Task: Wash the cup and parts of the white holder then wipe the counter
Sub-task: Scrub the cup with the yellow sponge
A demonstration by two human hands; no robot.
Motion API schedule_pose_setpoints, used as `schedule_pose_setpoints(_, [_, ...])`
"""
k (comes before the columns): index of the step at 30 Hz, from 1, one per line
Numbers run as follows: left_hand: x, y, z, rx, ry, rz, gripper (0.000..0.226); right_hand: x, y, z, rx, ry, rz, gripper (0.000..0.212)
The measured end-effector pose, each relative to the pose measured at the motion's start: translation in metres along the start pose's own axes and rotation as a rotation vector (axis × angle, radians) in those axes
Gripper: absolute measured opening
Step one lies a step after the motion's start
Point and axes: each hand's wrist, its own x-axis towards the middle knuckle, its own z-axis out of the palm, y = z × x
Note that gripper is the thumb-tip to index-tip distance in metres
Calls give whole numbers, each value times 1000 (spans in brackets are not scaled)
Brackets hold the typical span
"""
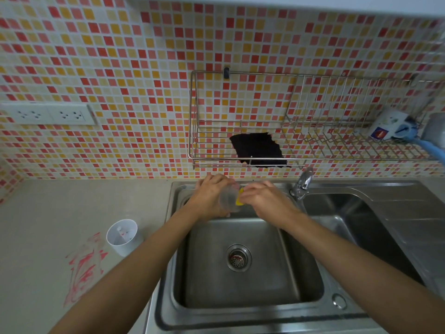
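My left hand (209,196) grips a clear plastic cup (227,201) held on its side over the back of the sink basin (240,292). My right hand (265,197) presses a yellow sponge (239,197) against the cup's mouth; most of the sponge is hidden by my fingers. The white holder (122,237) stands upright on the counter (48,213) to the left of the sink, with something small inside it. Red smears (84,263) mark the counter in front of the holder.
The faucet (304,183) stands right of my hands, between the two basins. A wall-mounted wire rack (243,150) above holds a black cloth (257,149), a mug (389,126) and a blue-handled tool (431,148). Power sockets (48,114) are on the tiled wall, left.
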Motion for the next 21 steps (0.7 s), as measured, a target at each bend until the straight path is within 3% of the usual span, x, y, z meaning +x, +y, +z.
schedule_pose_setpoints(3, [1, -1, -4, -75, 8, 51, 86, 0, -3, 8, -115, 24, -17, 42])
schedule_pose_setpoints(7, [0, -2, -5, -76, -23, 75, 83, -2, -18, 18, 306, 35, 100, 30])
schedule_pose_setpoints(8, [-1, -2, -5, -70, -26, 81, 82, -1, -18, 17, 318, 12, 100, 28])
schedule_pose_setpoints(11, [0, 0, -4, -65, -29, 77, 85, 5, -10, 11, -24, 5, -22, 29])
schedule_pose_setpoints(13, [4, 2, -6, -63, -30, 65, 88, 8, -8, 10, -177, 40, -7, 27])
schedule_pose_setpoints(15, [6, 1, -9, -69, -38, 56, 89, 9, -14, 14, -101, 53, 33, 29])
schedule_pose_setpoints(18, [1, -1, -11, -52, -60, 70, 84, 6, -19, 13, 233, -55, 104, 31])
schedule_pose_setpoints(21, [-4, 2, -7, -56, -54, 78, 78, 8, -12, 5, 33, -102, -18, 33])
